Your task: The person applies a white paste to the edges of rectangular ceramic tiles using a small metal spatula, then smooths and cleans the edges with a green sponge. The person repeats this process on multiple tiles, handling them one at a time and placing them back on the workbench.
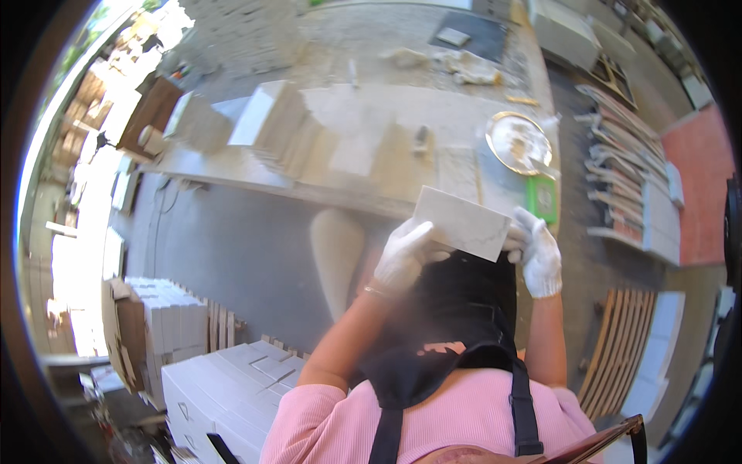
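A rectangular white tile [461,223] with faint grey veining is held tilted in front of my body, just off the near edge of the workbench [332,100]. My left hand [402,257], in a white glove, grips its left end, with the thumb on the face. At the right end, my gloved right hand [539,259] pinches the corner, its fingertips partly behind the tile. Beyond that hand lies a green box [543,203], and past it a gold-rimmed round dish [490,144] of white powder or paste with a tool resting in it.
Stacked tiles [270,124] stand on the bench's left part. A small dark-topped block or brush [421,139] lies mid-bench, with crumpled gloves [471,68] farther back. White cartons [224,394] stand low on the left; a slatted pallet [618,352] is on the right.
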{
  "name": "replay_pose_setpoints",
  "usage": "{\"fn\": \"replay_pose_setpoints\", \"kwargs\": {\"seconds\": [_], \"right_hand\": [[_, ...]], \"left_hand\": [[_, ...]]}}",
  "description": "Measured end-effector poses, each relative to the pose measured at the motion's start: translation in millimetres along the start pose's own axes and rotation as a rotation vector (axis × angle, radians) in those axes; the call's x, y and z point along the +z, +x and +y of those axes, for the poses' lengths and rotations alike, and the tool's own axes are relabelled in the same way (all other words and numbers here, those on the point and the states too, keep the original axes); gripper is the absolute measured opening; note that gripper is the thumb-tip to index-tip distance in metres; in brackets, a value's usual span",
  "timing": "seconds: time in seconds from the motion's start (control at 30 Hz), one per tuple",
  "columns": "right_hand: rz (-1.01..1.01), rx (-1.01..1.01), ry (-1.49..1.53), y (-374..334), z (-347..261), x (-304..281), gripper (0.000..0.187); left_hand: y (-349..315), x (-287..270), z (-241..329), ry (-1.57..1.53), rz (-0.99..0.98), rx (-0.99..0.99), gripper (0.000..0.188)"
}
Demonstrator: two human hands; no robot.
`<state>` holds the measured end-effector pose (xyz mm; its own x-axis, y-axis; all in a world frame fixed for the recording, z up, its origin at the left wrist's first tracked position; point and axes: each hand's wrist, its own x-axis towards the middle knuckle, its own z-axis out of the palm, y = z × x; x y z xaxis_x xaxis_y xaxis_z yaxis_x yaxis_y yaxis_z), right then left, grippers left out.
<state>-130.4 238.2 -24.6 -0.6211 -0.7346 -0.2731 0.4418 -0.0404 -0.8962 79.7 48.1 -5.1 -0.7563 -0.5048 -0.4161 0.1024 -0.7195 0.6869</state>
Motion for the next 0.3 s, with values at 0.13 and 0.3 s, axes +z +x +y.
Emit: {"fn": "replay_pose_setpoints", "kwargs": {"seconds": [0.13,0.3], "right_hand": [[0.026,0.043,0.001,15,9,-8,0.068],[-0.044,0.093,0.049,35,43,-37,0.083]], "left_hand": [[-13,-27,78,-0.089,0.083,0.351,0.034],[9,-101,174,-0.322,0.218,0.64,0.047]]}}
